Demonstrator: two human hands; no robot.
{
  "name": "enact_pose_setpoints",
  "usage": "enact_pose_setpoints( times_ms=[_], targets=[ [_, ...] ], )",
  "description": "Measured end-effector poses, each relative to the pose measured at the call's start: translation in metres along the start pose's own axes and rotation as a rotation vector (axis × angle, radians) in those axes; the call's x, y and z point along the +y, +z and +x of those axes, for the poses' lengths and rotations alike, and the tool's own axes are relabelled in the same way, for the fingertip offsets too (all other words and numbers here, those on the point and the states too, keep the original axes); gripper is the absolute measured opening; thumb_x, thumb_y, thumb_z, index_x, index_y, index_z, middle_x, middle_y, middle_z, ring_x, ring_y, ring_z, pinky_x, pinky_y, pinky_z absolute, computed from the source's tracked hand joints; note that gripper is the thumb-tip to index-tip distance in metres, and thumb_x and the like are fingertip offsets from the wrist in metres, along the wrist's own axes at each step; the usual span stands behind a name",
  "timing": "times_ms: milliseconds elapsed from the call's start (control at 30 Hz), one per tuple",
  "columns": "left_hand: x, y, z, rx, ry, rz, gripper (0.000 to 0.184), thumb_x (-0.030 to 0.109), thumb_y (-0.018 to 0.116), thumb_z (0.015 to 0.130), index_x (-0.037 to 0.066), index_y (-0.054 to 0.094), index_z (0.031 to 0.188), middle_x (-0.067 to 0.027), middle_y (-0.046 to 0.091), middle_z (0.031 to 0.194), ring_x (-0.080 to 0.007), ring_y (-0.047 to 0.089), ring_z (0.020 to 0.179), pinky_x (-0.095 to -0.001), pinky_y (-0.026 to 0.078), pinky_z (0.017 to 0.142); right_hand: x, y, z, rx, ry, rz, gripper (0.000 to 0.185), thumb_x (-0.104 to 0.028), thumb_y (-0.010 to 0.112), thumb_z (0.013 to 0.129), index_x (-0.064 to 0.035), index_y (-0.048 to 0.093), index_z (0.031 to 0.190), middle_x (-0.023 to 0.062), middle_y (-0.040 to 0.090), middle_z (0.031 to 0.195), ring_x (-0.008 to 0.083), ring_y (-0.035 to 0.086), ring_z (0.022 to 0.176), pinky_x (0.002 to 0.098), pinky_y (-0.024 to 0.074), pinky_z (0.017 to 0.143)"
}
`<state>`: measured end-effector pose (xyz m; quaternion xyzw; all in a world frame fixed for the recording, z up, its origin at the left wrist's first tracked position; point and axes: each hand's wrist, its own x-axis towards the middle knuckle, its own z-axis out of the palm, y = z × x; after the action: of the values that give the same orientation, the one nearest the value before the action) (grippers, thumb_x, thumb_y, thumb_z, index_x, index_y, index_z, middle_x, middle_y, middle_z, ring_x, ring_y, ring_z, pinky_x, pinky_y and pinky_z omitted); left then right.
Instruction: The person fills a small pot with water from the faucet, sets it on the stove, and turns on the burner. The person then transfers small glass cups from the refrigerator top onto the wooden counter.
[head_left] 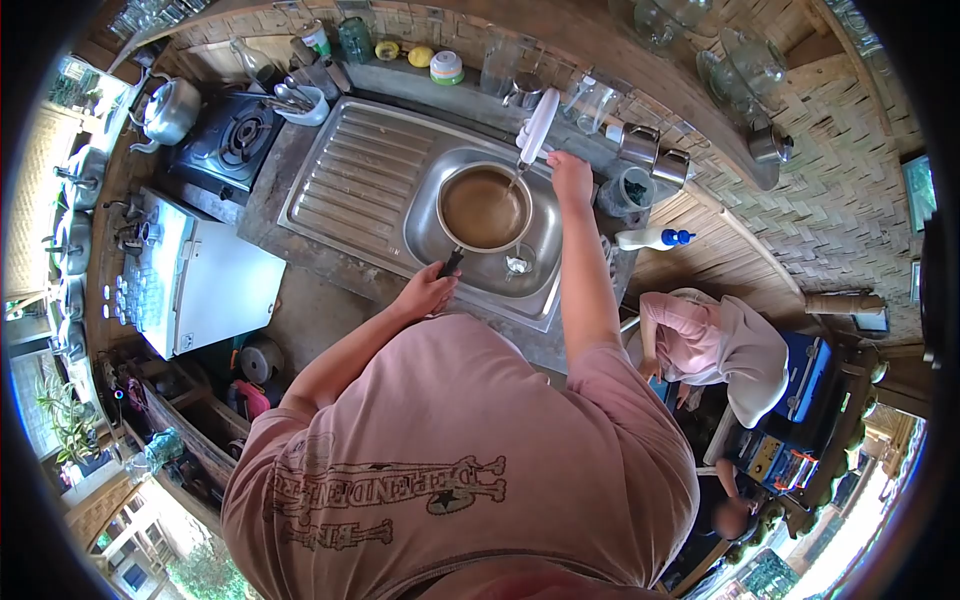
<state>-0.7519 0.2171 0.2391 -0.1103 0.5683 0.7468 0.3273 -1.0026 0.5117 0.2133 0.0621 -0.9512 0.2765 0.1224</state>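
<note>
A saucepan [485, 207] of cloudy brown liquid sits in the steel sink bowl [425, 215], its black handle pointing toward me. My left hand [425, 292] is closed around that handle. Water seems to run from the faucet [526, 160] into the right side of the pan. Beside the faucet, my right hand [571, 180] has its fingers closed at what looks like the tap's knob, partly hidden by them. Just above stands a long white piece [541, 118], whose kind I cannot make out. Near the drain below the pan lies a small shiny object [517, 265].
The ribbed drainboard [350, 170] extends left of the bowl, toward a gas stove [235, 140] and kettle [170, 110]. A bottle with a blue cap [650, 239] and a clear container [628, 192] stand at right. A person in pink [690, 335] sits farther right.
</note>
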Motion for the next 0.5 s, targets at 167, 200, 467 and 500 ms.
enact_pose_setpoints(
  times_ms=[167, 200, 467, 500],
  targets=[
    [0.000, 0.000, 0.001, 0.000, 0.000, -0.002, 0.023, 0.015, 0.052, 0.102, 0.001, 0.050, 0.120, 0.0008, 0.043, 0.068, -0.0088, 0.040, 0.050, -0.0255, 0.034, 0.046, -0.002, -0.001, 0.001, -0.001, 0.011, -0.006, 0.014, -0.022, 0.069, 0.089, -0.0120, 0.076, 0.096, 0.0126, 0.074, 0.094, 0.0336, 0.070, 0.087, 0.0442, 0.0552, 0.079],
    [-0.001, 0.000, 0.001, 0.001, 0.006, -0.004, 0.024, 0.015, 0.052, 0.102, 0.001, 0.050, 0.120, 0.0009, 0.043, 0.068, -0.0088, 0.040, 0.050, -0.0256, 0.034, 0.046, -0.001, -0.001, 0.001, -0.001, 0.010, -0.007, 0.014, -0.022, 0.069, 0.089, -0.0120, 0.076, 0.096, 0.0126, 0.074, 0.094, 0.0336, 0.070, 0.087, 0.0442, 0.0552, 0.079],
    [0.000, 0.002, 0.001, 0.013, -0.001, -0.011, 0.023, 0.015, 0.052, 0.101, 0.001, 0.050, 0.120, 0.0013, 0.043, 0.068, -0.0084, 0.039, 0.050, -0.0257, 0.033, 0.046, 0.006, 0.003, 0.005, 0.002, -0.050, -0.023, 0.015, -0.023, 0.069, 0.090, -0.0114, 0.076, 0.096, 0.0129, 0.074, 0.094, 0.0340, 0.071, 0.087, 0.0443, 0.0555, 0.079],
    [0.001, 0.002, 0.000, 0.010, 0.001, 0.000, 0.023, 0.015, 0.052, 0.101, 0.001, 0.050, 0.120, 0.0014, 0.043, 0.068, -0.0084, 0.039, 0.050, -0.0256, 0.033, 0.046, 0.005, 0.002, 0.006, 0.003, -0.050, -0.024, 0.015, -0.023, 0.069, 0.090, -0.0114, 0.076, 0.096, 0.0129, 0.074, 0.094, 0.0340, 0.071, 0.087, 0.0443, 0.0555, 0.079]
  ],
)
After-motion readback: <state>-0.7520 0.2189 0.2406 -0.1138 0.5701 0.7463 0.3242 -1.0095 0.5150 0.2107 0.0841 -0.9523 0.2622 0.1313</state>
